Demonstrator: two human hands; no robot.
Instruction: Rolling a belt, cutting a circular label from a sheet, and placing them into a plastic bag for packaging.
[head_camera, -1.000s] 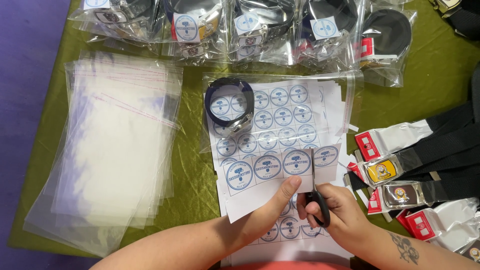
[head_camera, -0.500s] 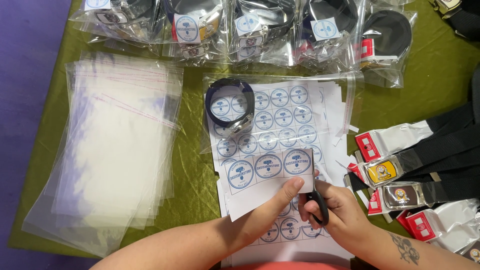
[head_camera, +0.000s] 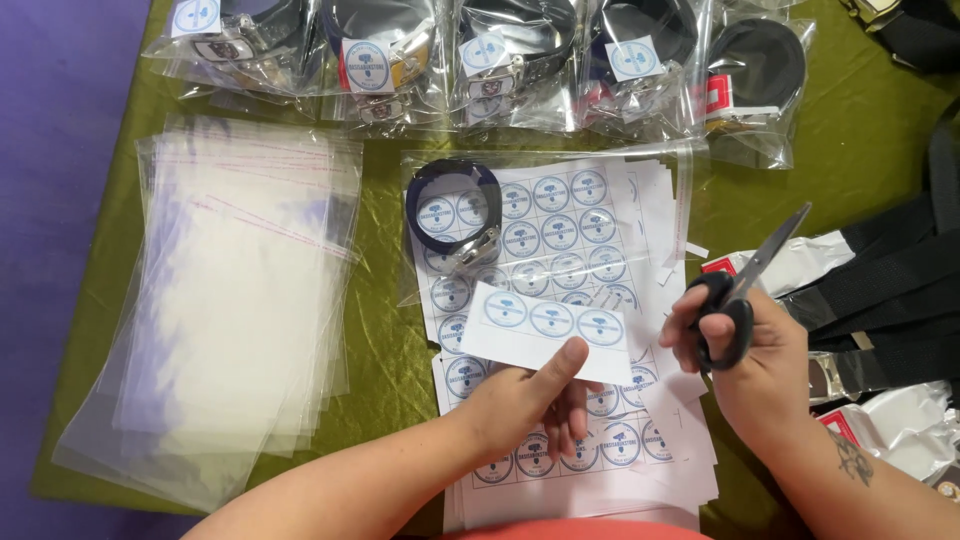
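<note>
Now left hand (head_camera: 520, 405) grips label strip (head_camera: 545, 330); right hand (head_camera: 750, 360) grips scissors (head_camera: 745, 290); bags (head_camera: 480, 55) hold belts.

A white paper strip (head_camera: 545, 335) is printed with blue round emblems; black-handled scissors (head_camera: 735, 300) are seen over an olive-green cloth (head_camera: 380, 300)

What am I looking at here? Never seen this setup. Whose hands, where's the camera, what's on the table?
There is no machine: a person works with bare hands, filmed by a camera on their head looking down. The left hand holds a cut paper strip with three round blue labels. The right hand holds black-handled scissors, blades nearly closed, pointing up and away. On the olive-green cloth lie printed label sheets, a coiled dark belt on them, a stack of clear plastic bags at left, and bagged belts along the top edge.
</note>
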